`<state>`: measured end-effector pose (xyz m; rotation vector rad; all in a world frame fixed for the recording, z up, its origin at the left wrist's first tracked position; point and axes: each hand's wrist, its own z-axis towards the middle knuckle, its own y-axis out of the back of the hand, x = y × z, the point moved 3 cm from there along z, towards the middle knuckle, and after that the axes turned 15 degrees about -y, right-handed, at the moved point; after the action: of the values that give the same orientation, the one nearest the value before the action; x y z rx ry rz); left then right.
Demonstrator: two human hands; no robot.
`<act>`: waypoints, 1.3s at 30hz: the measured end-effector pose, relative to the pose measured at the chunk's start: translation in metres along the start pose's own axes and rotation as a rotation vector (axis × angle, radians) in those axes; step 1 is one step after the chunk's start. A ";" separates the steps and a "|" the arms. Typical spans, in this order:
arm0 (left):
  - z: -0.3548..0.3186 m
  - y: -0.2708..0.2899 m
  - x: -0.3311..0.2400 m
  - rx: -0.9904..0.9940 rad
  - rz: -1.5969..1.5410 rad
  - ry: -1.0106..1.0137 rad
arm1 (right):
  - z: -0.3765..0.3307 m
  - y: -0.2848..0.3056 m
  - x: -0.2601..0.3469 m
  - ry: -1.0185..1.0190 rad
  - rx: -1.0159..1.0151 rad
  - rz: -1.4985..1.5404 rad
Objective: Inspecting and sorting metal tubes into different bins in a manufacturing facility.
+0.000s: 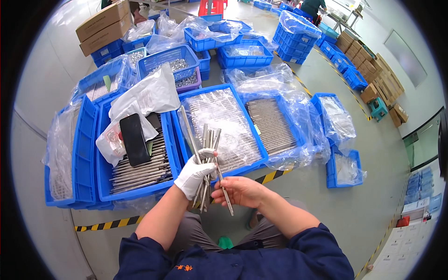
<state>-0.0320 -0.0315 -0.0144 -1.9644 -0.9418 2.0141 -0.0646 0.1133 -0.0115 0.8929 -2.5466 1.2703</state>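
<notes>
My left hand (192, 177), in a white glove, is wrapped round a bundle of slim metal rods (206, 137) that fan out above and below the fist. My bare right hand (245, 191) pinches a single metal rod (228, 201) at the bundle's right side; it slants down toward me. Both hands are in front of the near edge of a blue bin (254, 165) whose rods lie under clear plastic. To the left, another blue bin (103, 179) contains rows of rods (140, 175), with a black phone (133, 140) and white plastic bags (154, 91) on top.
Rods also fill a bin (271, 125) on the right, edged with loose plastic film (308, 135). Blue baskets (168, 63) of small metal parts and cardboard boxes (105, 25) stand behind. Smaller blue crates (344, 168) sit on the floor at right. Other people are partly visible far off.
</notes>
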 end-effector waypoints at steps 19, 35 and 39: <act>0.008 0.011 -0.022 -0.084 0.057 -0.243 | -0.004 -0.020 -0.017 -0.139 0.227 0.086; -0.018 -0.024 0.022 0.404 0.311 0.264 | -0.063 0.024 0.061 0.726 -0.636 -0.392; -0.034 -0.045 0.039 0.689 0.508 0.264 | -0.064 0.039 0.077 0.863 -0.483 -0.119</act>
<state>-0.0173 0.0353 -0.0198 -2.0696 0.3221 1.8497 -0.1575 0.1466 0.0322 0.2798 -1.9126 0.7088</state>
